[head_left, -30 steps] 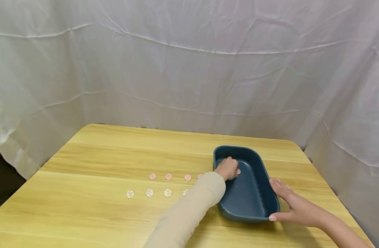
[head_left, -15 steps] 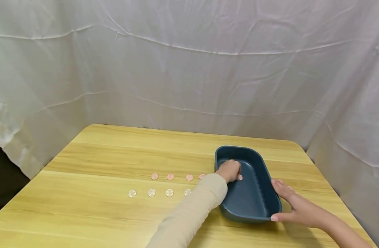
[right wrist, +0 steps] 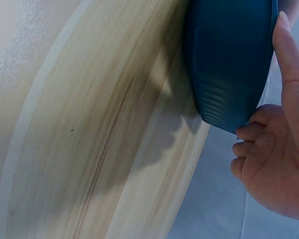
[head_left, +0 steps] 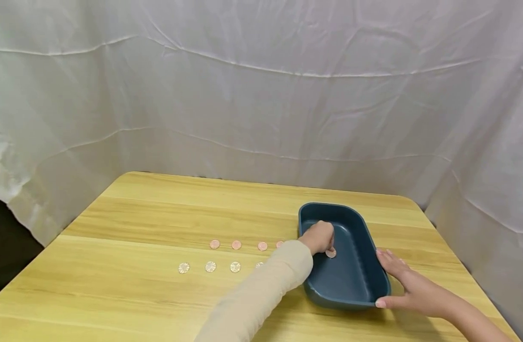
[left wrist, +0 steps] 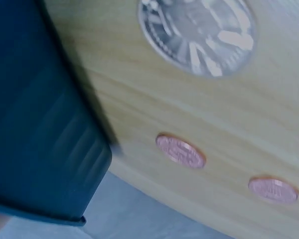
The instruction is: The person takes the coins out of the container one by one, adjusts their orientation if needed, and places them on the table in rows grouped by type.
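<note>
My left hand (head_left: 318,237) reaches down into a dark blue rectangular bin (head_left: 351,302). Its fingers are curled, and the fingertips pinch a coin (head_left: 331,253) low over the bin's floor; whether the coin touches the floor I cannot tell. At the bin's near right corner, my right hand (head_left: 408,287) grips the rim, thumb at the front and fingers along the outer right side. The right wrist view shows the thumb (right wrist: 291,59) on the bin's edge. The left wrist view shows neither the left fingers nor the pinched coin.
Left of the bin, several copper coins (head_left: 236,245) lie in a row on the wooden table (head_left: 116,294). Nearer stands a row of several silvery coins (head_left: 210,267), partly covered by the left sleeve (head_left: 261,294). A pale curtain (head_left: 244,95) hangs behind the table.
Inside the bin, my left hand and the coin at its fingertips have shifted slightly toward the near side. My right hand keeps its place on the bin, and the table coins lie as before.
</note>
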### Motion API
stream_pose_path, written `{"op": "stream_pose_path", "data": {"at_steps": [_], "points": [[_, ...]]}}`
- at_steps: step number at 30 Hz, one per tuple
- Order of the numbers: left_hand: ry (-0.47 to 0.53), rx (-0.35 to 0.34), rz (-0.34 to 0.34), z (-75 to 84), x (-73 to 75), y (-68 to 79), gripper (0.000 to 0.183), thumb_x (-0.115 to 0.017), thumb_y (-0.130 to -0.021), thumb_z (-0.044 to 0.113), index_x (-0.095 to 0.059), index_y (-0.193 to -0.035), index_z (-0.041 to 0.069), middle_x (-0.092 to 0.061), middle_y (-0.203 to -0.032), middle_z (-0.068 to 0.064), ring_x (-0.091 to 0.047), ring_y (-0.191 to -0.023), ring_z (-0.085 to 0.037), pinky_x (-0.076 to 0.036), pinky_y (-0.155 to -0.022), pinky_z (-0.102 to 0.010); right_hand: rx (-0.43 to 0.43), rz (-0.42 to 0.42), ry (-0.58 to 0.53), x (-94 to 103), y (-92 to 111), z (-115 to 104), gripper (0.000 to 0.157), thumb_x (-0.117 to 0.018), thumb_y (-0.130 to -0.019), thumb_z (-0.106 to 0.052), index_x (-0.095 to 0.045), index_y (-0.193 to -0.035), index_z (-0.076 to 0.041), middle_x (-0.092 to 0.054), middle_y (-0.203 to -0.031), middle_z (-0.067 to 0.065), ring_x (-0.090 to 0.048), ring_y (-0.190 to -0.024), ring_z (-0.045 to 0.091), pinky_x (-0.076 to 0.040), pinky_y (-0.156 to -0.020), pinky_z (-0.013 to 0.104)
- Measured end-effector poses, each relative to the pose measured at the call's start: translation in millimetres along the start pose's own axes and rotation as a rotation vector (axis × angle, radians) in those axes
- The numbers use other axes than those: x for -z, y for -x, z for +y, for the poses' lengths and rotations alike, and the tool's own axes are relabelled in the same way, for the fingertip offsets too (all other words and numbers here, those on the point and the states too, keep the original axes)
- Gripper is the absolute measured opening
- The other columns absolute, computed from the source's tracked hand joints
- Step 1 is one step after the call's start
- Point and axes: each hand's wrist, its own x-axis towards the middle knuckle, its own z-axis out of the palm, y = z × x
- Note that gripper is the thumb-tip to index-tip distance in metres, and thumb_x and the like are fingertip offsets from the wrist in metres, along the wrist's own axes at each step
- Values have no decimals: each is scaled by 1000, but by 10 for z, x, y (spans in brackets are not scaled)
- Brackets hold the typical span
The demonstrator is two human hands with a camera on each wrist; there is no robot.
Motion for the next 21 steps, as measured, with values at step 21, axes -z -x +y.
{"op": "stream_pose_path", "data": {"at_steps": [21], "points": [[381,-173,153,-154,226,395,17,-65,-83,18,-70,-69,10,-66,-67,5,-45,-50,-3,-37,-48,-12,0,12,-2,-15,5,-5,93,-73,-72,-29,-21,-137,13,-27,-135,40,13,-118,-27,7,-88,-8]]}}
